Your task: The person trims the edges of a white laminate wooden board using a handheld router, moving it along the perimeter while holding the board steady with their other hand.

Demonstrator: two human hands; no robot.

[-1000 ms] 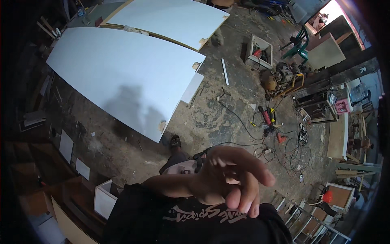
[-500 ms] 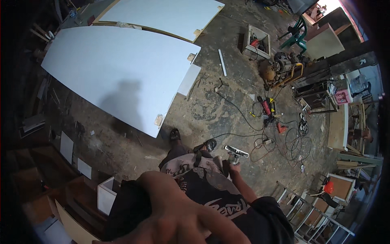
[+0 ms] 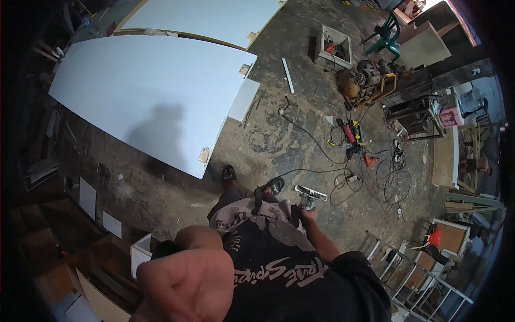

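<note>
My left hand (image 3: 196,282) is raised close in front of my chest at the bottom of the view. Its palm and wrist show, but the fingers run out of sight, so their pose is unclear. Down by my right thigh, my right hand (image 3: 309,214) is closed around a hand-held tool (image 3: 309,197). That tool has a grey body and a long, narrow, pale-edged bar across its far end; its exact kind is not clear. In front of me lies a large white panel (image 3: 145,91), with my shadow across it.
Another white panel (image 3: 204,21) lies beyond. Power tools (image 3: 351,134) and tangled cables (image 3: 394,177) cover the floor at right, near a compressor (image 3: 365,80). A metal ladder (image 3: 418,273) is at lower right; brown cabinet carcasses (image 3: 64,247) stand at lower left.
My left hand, spread near the bottom centre before, has moved left and turned so that its palm shows. The right hand keeps hold of the tool; the view has shifted slightly.
</note>
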